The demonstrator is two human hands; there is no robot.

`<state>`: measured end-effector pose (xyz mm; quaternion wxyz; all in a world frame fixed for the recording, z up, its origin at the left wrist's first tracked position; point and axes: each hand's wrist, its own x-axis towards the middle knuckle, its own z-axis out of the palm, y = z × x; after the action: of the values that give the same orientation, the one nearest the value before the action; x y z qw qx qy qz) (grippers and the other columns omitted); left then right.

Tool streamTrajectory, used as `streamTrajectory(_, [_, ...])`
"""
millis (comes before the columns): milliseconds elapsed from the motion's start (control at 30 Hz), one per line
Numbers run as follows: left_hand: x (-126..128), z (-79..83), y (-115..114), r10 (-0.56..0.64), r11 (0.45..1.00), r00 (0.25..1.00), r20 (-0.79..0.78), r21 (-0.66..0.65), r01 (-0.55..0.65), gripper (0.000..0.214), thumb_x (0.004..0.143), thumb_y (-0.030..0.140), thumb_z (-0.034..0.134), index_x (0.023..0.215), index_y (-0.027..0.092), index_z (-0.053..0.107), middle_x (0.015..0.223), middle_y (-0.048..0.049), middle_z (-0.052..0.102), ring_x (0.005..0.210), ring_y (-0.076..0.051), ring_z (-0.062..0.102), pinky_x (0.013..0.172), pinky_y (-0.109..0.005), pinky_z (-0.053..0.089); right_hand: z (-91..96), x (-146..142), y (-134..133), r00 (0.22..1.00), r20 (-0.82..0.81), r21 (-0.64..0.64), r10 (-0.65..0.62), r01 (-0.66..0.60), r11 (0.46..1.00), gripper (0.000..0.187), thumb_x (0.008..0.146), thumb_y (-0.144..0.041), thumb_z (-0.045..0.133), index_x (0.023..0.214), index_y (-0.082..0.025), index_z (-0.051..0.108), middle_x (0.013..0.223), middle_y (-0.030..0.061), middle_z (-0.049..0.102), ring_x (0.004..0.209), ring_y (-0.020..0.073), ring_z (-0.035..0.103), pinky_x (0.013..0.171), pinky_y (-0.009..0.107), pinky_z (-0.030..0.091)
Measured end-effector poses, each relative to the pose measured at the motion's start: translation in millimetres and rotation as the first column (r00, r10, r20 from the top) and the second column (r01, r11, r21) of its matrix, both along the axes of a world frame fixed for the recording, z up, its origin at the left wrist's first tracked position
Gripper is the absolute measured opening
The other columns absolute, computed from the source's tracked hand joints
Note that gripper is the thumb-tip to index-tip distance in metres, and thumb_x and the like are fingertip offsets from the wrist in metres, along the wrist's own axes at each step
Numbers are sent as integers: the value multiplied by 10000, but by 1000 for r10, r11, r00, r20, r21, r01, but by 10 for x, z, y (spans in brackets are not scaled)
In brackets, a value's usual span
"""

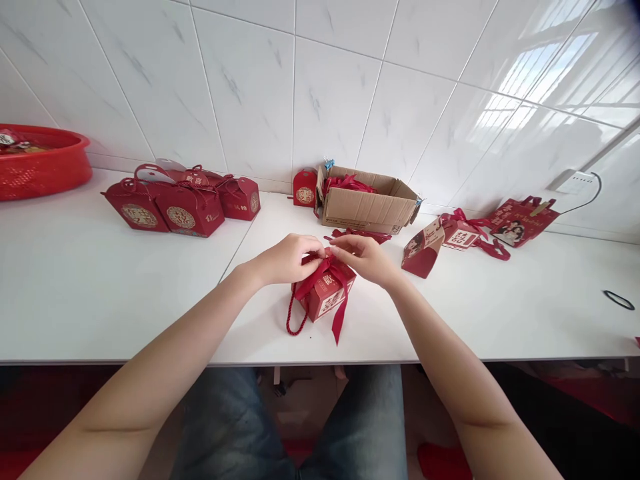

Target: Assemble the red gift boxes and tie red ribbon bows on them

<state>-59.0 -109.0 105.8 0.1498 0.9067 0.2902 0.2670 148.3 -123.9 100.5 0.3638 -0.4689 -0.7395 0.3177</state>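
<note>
A small red gift box (320,301) with gold lettering sits on the white table in front of me. A red ribbon (340,320) is looped at its top, one tail hanging down the right side to the table. On the box's left side a twisted red cord handle (291,323) droops. My left hand (295,259) is closed, its fingers pinching the ribbon at the box's top. From the other side my right hand (369,260) meets it, thumb and fingertips closed on the ribbon too. The fingers hide part of the knot.
Several finished-looking red boxes (185,207) stand at the left, near a red basket (45,170). Behind my hands is a cardboard box (370,208) of red ribbons. To the right are a tilted box (424,250), a ribboned box (457,235) and a black ring (619,300).
</note>
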Motion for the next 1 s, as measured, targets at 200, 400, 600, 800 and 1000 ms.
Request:
streamTrajectory(200, [-3,94,-39,50,998,996,-75,40,-47,156,818,192,488,787,166,638,827,-40,675,755,-163,603,703,-278,470,-52,71,-3,989,76,198,123,-136,971,162,863,-254,620,963,-210,739,910,48,716,790,153,621,699,293,502])
streamTrajectory(400, [-28,49,-44,88,996,994,-59,38,-86,137,838,201,488,783,169,610,816,-28,659,769,-159,595,724,-285,469,-150,146,-17,964,172,341,204,-252,906,331,898,-86,474,1088,-200,720,910,68,581,805,146,583,721,311,516])
streamTrajectory(600, [-91,-36,-19,133,991,991,8,13,-133,107,821,174,495,754,171,577,777,-6,631,685,-123,556,658,-259,460,-242,182,-64,941,251,365,226,-308,879,493,899,-14,353,1186,-258,669,855,40,459,767,141,504,692,310,503])
streamTrajectory(800, [-117,-117,-36,148,988,984,103,-56,-143,63,814,165,507,773,189,549,776,25,642,687,-109,558,695,-253,466,-227,166,-114,939,247,354,240,-319,879,436,954,-85,353,1320,-227,543,850,41,490,748,145,497,682,303,492])
streamTrajectory(1000, [-111,-117,-67,159,973,962,222,-202,-114,40,845,209,527,855,197,564,830,10,643,788,-126,593,780,-270,488,-65,172,-93,931,275,322,240,-324,890,280,958,-220,484,1215,-205,595,905,62,576,769,150,552,713,318,508])
